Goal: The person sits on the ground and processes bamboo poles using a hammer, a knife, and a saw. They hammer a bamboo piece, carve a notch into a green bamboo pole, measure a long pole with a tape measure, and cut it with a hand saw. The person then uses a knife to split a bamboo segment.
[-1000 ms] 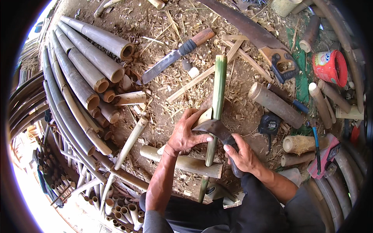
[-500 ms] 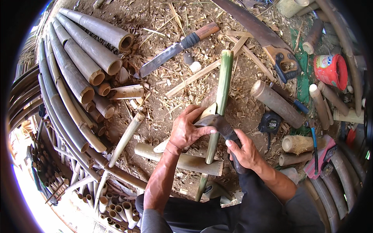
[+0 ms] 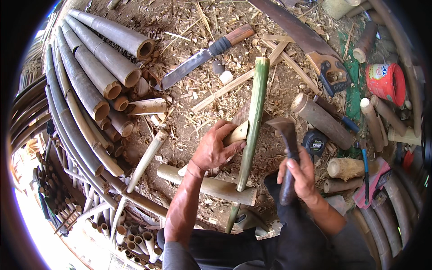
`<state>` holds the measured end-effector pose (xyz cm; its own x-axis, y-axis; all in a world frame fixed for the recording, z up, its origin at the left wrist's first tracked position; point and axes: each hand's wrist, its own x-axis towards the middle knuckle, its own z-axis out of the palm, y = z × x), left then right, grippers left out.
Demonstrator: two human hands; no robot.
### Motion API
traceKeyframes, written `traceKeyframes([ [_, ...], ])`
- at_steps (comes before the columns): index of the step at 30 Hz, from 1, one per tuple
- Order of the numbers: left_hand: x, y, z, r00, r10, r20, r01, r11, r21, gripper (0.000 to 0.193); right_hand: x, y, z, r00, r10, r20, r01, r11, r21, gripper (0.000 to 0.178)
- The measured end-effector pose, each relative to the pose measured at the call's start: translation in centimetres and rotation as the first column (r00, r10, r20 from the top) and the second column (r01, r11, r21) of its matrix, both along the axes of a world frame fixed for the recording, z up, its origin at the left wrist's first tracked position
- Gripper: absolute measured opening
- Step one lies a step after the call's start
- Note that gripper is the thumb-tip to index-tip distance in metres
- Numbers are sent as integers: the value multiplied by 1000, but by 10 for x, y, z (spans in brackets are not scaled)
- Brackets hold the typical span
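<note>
Head view: green bamboo strip (image 3: pixel 254 112) resting across a bamboo log (image 3: pixel 211 185).
Left hand (image 3: pixel 215 149): gripping a pale split piece (image 3: pixel 237 133) beside the strip.
Right hand (image 3: pixel 300 176): clasping a billhook (image 3: pixel 287 144), blade lifted clear.
Progress: strip looking uncut, trimming seemingly pending.

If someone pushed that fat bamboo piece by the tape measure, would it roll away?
Probably a little. The short bamboo piece is round and lies on its side, so it could roll. But the ground is rough with chips, and the tape measure sits close, likely stopping it. It looks stiff, maybe hollow and light.
</note>
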<state>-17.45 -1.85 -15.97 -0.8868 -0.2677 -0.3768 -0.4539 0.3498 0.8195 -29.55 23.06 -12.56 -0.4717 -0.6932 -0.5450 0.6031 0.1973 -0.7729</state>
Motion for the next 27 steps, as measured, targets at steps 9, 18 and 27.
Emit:
traceKeyframes([
  [9, 30, -26, 47, 969, 5, 248, 26, 993, -119, 44, -74, 73, 54, 990, -97, -104, 123, 948, 294, 22],
  [18, 95, 30, 87, 880, 280, 385, -155, 933, -325, 82, -97, 67, 67, 996, -27, -88, 39, 989, 141, 33],
  [27, 135, 178, 50, 415, 910, -1, -666, 303, -682, 89, -94, 99, 20, 847, 280, -452, -127, 932, 339, 47],
])
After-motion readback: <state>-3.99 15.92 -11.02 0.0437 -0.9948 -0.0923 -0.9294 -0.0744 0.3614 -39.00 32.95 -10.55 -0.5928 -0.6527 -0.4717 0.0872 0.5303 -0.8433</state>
